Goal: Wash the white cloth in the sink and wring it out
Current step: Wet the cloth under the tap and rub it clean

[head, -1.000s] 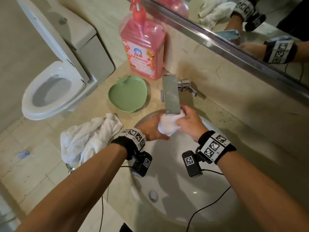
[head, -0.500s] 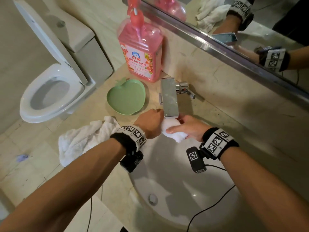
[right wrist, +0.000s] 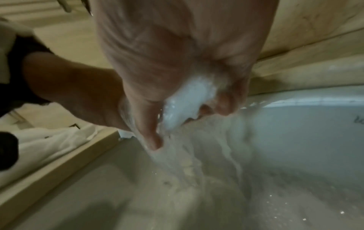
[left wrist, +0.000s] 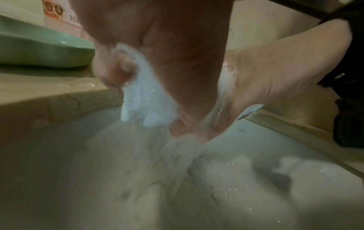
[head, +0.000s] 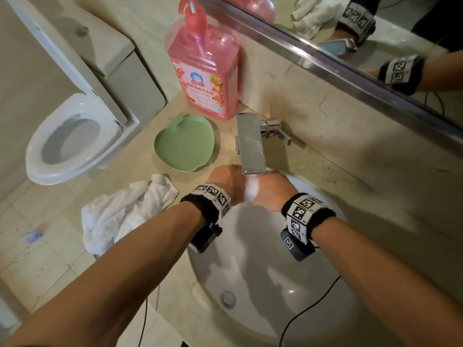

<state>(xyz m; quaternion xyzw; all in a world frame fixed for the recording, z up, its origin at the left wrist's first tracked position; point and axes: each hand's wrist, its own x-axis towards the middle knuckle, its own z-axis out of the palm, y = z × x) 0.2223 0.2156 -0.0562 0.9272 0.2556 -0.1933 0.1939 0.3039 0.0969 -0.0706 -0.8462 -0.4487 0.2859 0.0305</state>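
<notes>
Both hands hold a small white cloth (head: 251, 191) under the faucet spout (head: 250, 146) at the far rim of the white sink (head: 288, 284). My left hand (head: 226, 182) grips the cloth's left end; the wet cloth (left wrist: 145, 99) hangs out below its curled fingers. My right hand (head: 273, 189) squeezes the other end, and a wad of cloth (right wrist: 189, 102) bulges between its fingers and thumb. Water runs off both hands into the basin. Most of the cloth is hidden inside the two fists.
A second crumpled white towel (head: 125, 211) lies on the counter left of the sink. A green apple-shaped dish (head: 185, 144) and a pink soap bottle (head: 203, 71) stand behind it. A toilet (head: 72, 136) is at the left. The drain (head: 228, 298) sits near the basin's front.
The hands have drawn closer together under the spout, and the cloth is now nearly hidden in the fists. Water streams from it into the basin.
</notes>
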